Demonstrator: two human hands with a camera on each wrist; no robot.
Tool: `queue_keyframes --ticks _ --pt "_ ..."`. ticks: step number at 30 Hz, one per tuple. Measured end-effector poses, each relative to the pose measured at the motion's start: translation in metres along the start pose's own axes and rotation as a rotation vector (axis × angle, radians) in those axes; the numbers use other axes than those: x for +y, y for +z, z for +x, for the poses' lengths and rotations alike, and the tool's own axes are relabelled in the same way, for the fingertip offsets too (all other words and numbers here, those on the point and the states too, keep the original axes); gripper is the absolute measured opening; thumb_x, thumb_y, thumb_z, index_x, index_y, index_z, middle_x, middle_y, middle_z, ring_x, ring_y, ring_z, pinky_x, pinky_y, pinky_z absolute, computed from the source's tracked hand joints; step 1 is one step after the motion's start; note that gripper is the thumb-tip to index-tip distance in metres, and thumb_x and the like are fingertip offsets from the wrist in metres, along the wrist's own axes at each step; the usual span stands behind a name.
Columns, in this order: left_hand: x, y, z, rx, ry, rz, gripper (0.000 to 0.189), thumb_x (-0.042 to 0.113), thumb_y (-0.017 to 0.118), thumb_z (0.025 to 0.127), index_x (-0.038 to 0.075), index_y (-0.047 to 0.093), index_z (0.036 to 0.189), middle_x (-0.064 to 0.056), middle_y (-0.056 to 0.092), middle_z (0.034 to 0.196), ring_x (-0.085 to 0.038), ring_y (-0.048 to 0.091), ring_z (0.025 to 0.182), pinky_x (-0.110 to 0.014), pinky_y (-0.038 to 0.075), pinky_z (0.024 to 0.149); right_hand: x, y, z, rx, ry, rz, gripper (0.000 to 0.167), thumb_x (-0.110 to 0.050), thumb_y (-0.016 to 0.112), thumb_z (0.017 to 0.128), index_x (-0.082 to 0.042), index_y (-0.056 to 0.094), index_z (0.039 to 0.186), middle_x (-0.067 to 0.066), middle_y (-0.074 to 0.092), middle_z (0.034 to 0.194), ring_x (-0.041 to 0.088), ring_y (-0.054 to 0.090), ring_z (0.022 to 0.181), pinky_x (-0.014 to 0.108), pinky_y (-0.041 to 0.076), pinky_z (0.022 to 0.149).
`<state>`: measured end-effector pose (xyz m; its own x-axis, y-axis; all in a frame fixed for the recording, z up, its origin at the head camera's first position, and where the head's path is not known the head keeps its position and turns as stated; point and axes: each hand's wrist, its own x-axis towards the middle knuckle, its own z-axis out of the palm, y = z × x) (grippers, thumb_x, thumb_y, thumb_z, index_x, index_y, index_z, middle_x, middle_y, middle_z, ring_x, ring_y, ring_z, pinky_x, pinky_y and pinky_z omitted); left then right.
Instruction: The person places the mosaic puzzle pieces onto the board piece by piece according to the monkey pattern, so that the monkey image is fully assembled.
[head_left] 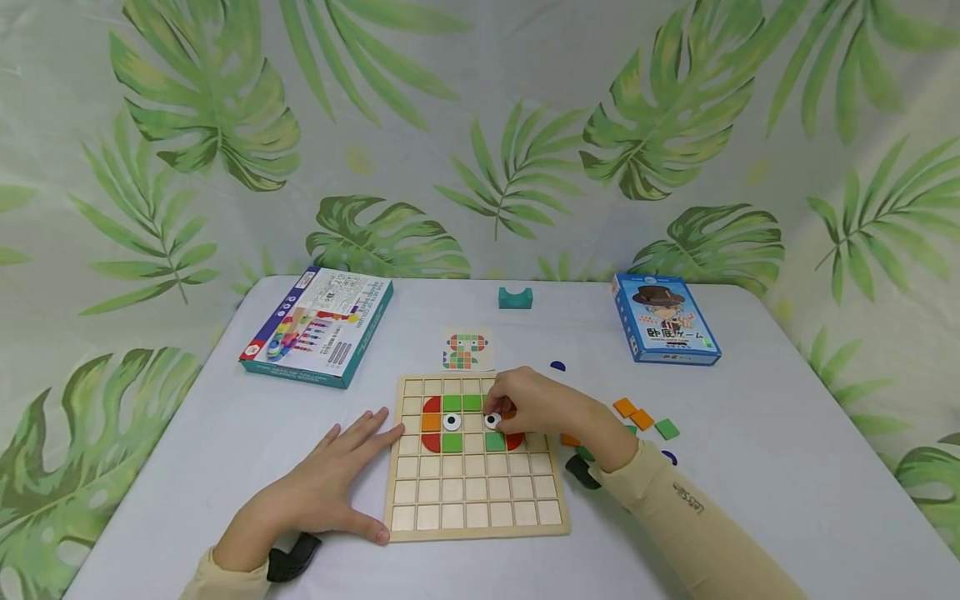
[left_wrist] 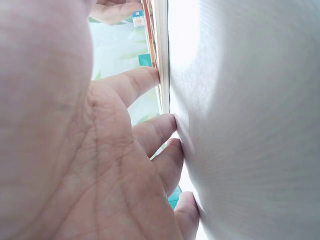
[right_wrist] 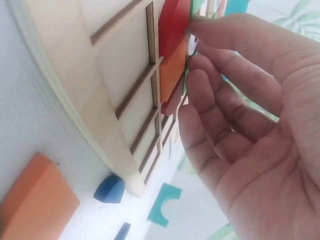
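Observation:
A wooden grid board (head_left: 472,489) lies on the table, with red, orange and green tiles in its upper cells. One round eye tile (head_left: 452,422), white with a black centre, sits in a cell on the left. My right hand (head_left: 536,402) pinches a second eye tile (head_left: 492,421) between thumb and finger, right at a cell to the right of the first. In the right wrist view, red (right_wrist: 172,32) and orange (right_wrist: 173,72) tiles lie beside those fingertips. My left hand (head_left: 330,475) is spread along the board's left side, thumb at the lower corner and index fingertip at the edge.
A pattern card (head_left: 468,348) lies behind the board, with a notched teal block (head_left: 515,299) farther back. Loose orange (head_left: 624,407) and green (head_left: 667,429) tiles and a blue half-round (head_left: 558,366) lie to the right. Flat boxes stand back left (head_left: 322,325) and back right (head_left: 666,321).

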<state>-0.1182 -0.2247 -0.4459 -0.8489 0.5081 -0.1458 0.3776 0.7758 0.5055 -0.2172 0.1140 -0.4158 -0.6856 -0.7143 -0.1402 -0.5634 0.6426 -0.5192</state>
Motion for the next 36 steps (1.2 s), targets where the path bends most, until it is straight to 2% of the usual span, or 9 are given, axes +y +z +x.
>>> queue_keyframes --ticks 6,11,18,22,25,30,36 --pt "0.0 -0.001 0.0 0.0 0.003 0.001 0.133 0.075 0.092 0.06 0.022 0.036 0.169 -0.016 0.023 0.18 -0.046 0.019 0.166 -0.076 0.013 0.13 0.001 -0.003 -0.002 0.011 0.024 0.009 0.014 -0.011 0.081 0.096 -0.009 0.081 0.11 0.001 0.073 0.105 0.011 0.064 0.089 0.019 0.057 0.079" --pt "0.001 -0.002 0.001 -0.003 0.008 -0.005 0.133 0.075 0.092 0.061 0.022 0.036 0.169 -0.015 0.022 0.18 -0.045 0.018 0.166 -0.076 0.013 0.13 0.009 -0.021 -0.01 0.079 0.06 0.009 0.015 -0.013 0.077 0.099 -0.008 0.081 0.112 0.001 0.073 0.103 0.012 0.065 0.091 0.027 0.061 0.083" --pt "0.002 -0.002 0.0 -0.006 0.007 -0.006 0.133 0.075 0.092 0.062 0.021 0.036 0.169 -0.016 0.022 0.18 -0.046 0.018 0.166 -0.076 0.013 0.13 0.041 -0.054 -0.032 0.231 0.114 -0.035 0.021 -0.01 0.075 0.099 -0.002 0.078 0.119 0.003 0.076 0.098 0.015 0.068 0.09 0.044 0.063 0.089" --pt "0.001 -0.002 0.0 -0.006 0.001 -0.012 0.133 0.075 0.092 0.061 0.021 0.036 0.169 -0.016 0.022 0.18 -0.046 0.018 0.166 -0.076 0.012 0.13 0.058 -0.062 -0.044 0.265 0.185 -0.045 0.022 -0.01 0.076 0.099 -0.001 0.078 0.119 0.005 0.076 0.097 0.018 0.067 0.09 0.047 0.061 0.091" --pt "0.001 -0.001 0.0 -0.008 -0.002 -0.012 0.133 0.075 0.092 0.061 0.022 0.035 0.169 -0.015 0.022 0.18 -0.046 0.018 0.166 -0.076 0.012 0.13 0.064 -0.061 -0.05 0.244 0.232 -0.018 0.022 -0.01 0.077 0.098 -0.002 0.078 0.119 0.007 0.077 0.101 0.019 0.068 0.093 0.042 0.062 0.09" --pt "0.0 -0.001 0.0 -0.01 -0.009 -0.012 0.133 0.074 0.092 0.061 0.022 0.035 0.169 -0.015 0.022 0.18 -0.045 0.017 0.167 -0.076 0.011 0.131 0.067 -0.051 -0.054 0.143 0.257 0.054 0.023 -0.015 0.082 0.095 -0.005 0.08 0.116 0.008 0.078 0.108 0.018 0.066 0.095 0.029 0.06 0.085" --pt "0.0 0.0 0.0 -0.006 -0.005 -0.01 0.133 0.074 0.092 0.061 0.022 0.036 0.169 -0.015 0.022 0.18 -0.046 0.018 0.166 -0.076 0.012 0.13 0.069 -0.036 -0.054 0.078 0.26 0.113 0.023 -0.017 0.087 0.09 -0.008 0.081 0.111 0.002 0.076 0.104 0.015 0.064 0.093 0.028 0.06 0.086"
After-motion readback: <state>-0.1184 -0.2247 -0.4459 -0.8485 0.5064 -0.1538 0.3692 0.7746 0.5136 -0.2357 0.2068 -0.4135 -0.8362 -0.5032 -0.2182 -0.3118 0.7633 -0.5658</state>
